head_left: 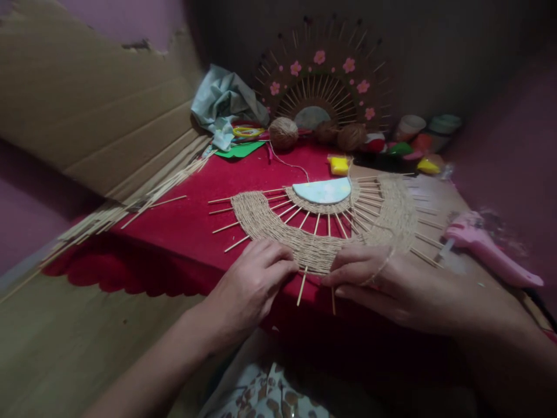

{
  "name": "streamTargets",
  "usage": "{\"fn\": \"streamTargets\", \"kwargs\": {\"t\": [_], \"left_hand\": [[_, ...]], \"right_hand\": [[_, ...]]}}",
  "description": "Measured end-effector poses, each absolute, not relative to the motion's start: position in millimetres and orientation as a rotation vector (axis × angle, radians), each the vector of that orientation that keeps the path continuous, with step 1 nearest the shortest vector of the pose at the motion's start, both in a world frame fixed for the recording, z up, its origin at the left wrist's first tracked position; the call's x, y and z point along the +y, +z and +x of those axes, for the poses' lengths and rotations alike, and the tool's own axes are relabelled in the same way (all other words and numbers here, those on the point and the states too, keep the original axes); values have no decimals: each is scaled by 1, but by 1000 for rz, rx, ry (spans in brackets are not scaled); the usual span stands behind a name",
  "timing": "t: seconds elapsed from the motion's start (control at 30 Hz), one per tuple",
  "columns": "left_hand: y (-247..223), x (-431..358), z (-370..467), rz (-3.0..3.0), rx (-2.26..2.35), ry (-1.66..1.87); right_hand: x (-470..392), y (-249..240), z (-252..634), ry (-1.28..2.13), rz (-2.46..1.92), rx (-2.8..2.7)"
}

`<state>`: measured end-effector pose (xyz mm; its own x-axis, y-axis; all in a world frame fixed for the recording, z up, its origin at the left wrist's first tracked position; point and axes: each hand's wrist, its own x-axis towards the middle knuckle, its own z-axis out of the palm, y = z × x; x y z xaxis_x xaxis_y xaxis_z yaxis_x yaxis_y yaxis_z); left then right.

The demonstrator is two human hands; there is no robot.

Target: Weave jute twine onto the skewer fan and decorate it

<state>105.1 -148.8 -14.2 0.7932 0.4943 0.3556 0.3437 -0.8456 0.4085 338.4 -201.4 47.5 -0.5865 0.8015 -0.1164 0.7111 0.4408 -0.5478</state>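
Note:
A half-round woven fan (278, 223) of thin wooden sticks and tan twine lies on the table with its curved edge towards me. A light-blue half-disc (324, 190) sits at its straight side. My left hand (256, 281) is closed on the fan's near edge, thumb and forefinger pinching the weave. My right hand (374, 281) is closed at the same edge, beside a projecting stick (333, 301). A strand of twine (383, 267) crosses its fingers; the fingertips' exact hold is partly hidden.
A finished-looking fan with pink flowers (319, 57) stands at the back. Before it lie a twine ball (284, 133) and a yellow packet (338, 165). A pink glue gun (491, 249) rests at right. Loose sticks (148, 200) line the left edge, by cardboard (108, 104).

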Motion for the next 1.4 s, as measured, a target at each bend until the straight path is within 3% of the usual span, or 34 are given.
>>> {"fn": "streamTargets", "kwargs": {"t": [0.23, 0.4, 0.73, 1.17, 1.4], "left_hand": [[-12, -152, 105, 2794, 582, 586], [-15, -155, 105, 2918, 535, 545], [-16, -159, 103, 3000, 529, 517], [-20, -163, 105, 2908, 738, 640], [-21, -152, 102, 2858, 923, 718]], "right_hand": [[-213, 62, 354, 1017, -1334, -2577], [-245, 43, 346, 852, -1403, -2300], [-272, 14, 323, 994, -1461, -2120], [-245, 30, 355, 236, -1669, -2033], [-226, 17, 360, 173, -1660, -1961]]}}
